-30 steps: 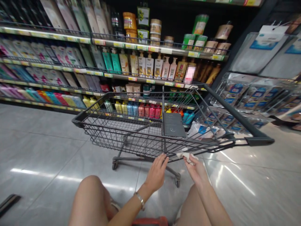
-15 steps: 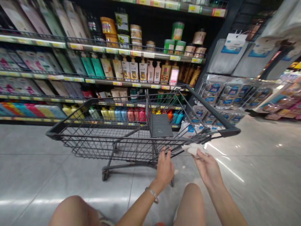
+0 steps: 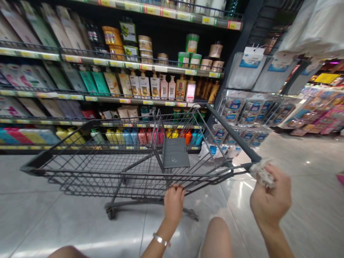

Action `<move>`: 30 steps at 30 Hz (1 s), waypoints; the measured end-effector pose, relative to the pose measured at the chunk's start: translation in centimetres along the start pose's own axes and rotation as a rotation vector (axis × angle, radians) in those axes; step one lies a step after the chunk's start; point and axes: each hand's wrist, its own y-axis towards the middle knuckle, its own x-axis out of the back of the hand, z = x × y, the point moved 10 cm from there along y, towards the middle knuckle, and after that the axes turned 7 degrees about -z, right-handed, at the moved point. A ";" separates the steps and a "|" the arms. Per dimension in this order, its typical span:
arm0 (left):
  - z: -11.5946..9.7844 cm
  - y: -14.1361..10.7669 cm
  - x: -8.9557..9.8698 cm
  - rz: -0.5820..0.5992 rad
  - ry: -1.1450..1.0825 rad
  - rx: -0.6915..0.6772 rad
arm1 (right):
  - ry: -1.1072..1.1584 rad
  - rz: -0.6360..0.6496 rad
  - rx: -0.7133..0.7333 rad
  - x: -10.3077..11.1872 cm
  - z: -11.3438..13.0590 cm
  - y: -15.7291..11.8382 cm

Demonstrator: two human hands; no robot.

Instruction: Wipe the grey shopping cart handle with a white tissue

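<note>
Store aisle, grey tiled floor, dark shelving with price strips along every tier; contents from left to right.

Upper left: tall bottles, pale and green, on a wire-fronted shelf; brightly coloured packs on the lowest tier.

Shopping cart: one, dark grey wire, standing side-on before the shelving, its narrow end at left, front caster on the floor.

Behind and above it: teal pump bottles; orange tubs, stacked; white pump bottles.

Left hand: silver bracelet at the wrist; fingers curled at the cart's lower near-side wires; whether they close around a wire cannot be told.

Grey flap: inside the cart, above and beyond this hand. Green tubs: higher shelf, three, pyramid stack.

Bare knee: lower edge, right of the left hand.

Push handle: dark bar, slanting to its near corner at right; silvery hanging packs behind.

Cloth: off-white, crumpled, against that near corner.

Right hand: gripping the cloth, fingers bunched around it.
</note>
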 end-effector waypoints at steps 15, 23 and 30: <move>0.6 -2.4 3.3 -0.073 0.081 -0.131 | 0.057 0.240 0.304 -1.3 7.3 -12.0; 2.5 -2.8 4.3 -0.060 0.089 -0.112 | 0.038 0.246 0.308 1.5 7.4 -8.1; 4.0 -3.5 6.0 -0.127 0.083 -0.152 | -0.001 0.223 0.402 2.9 9.7 -4.1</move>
